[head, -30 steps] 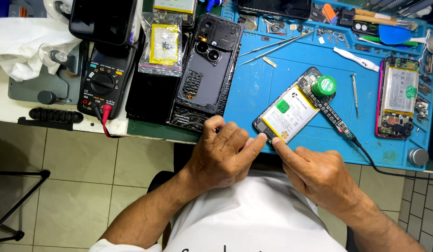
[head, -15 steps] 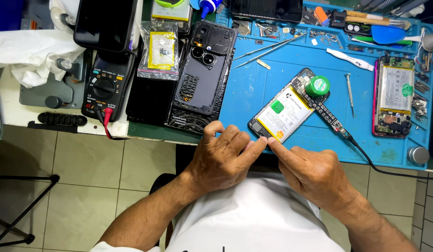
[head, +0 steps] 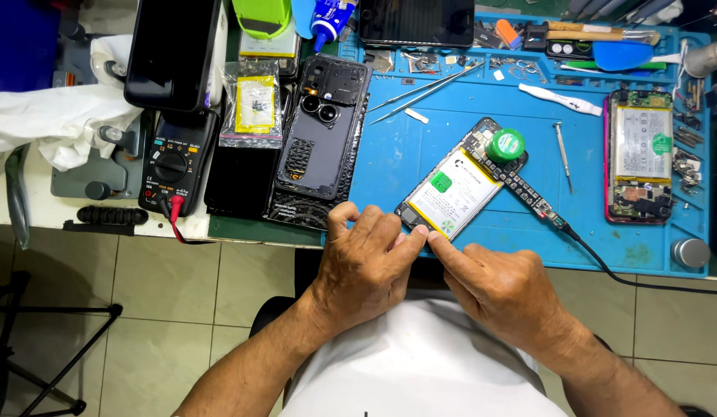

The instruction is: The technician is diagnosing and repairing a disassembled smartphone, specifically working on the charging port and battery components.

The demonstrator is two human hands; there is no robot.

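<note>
Table (head: 242,229) carries a blue work mat (head: 389,162) over its right part, running to the near edge. On the mat near its front edge, tilted diagonally: opened smartphone (head: 459,189), back off, white battery (head: 451,194) exposed. Green round cap (head: 505,144) sits on the phone's far end. Narrow circuit strip (head: 528,193) lies along the phone's right side, black cable (head: 606,266) trailing off it toward the near right corner.

Left hand (head: 366,262) and right hand (head: 505,289) meet at the phone's near corner, at the mat's front edge. Left index fingertip and right index fingertip touch the phone's bottom end side by side; other fingers curled in. Looks like pressing or pinching at that corner, can't tell if anything small is between the fingertips. Neither hand wraps an object.

Left of the mat: black phone back cover (head: 324,127) with camera rings, black multimeter (head: 173,166) with red lead, white cloth (head: 57,120) at the left edge. Right edge of mat: second opened phone (head: 638,158), upright. Small screwdriver (head: 563,154) between the two phones. Tweezers (head: 420,94) toward the far edge.
</note>
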